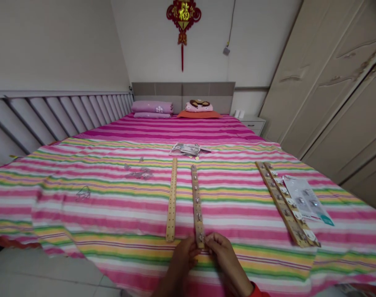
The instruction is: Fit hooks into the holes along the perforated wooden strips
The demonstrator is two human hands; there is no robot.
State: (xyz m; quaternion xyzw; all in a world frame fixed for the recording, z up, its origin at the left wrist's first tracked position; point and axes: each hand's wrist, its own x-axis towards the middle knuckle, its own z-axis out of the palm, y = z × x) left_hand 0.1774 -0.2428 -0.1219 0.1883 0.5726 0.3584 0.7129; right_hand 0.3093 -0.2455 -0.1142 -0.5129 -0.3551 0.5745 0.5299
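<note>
Two long wooden strips lie side by side on the striped bedspread [98, 198]. The left strip [172, 202] is bare, with a row of small holes. The right strip [197, 204] carries several small metal fittings along its length. My left hand [183, 253] and my right hand [222, 247] meet at the near end of the right strip, fingers curled and pinching it from either side. What sits between the fingertips is too small to make out.
Two more strips [283, 202] with round fittings lie at the right, beside a clear plastic packet [305, 200]. Opened packets [188, 149] lie mid-bed. Pillows [152, 108] rest by the headboard. A wardrobe [336, 90] stands right, a nightstand [252, 123] beyond.
</note>
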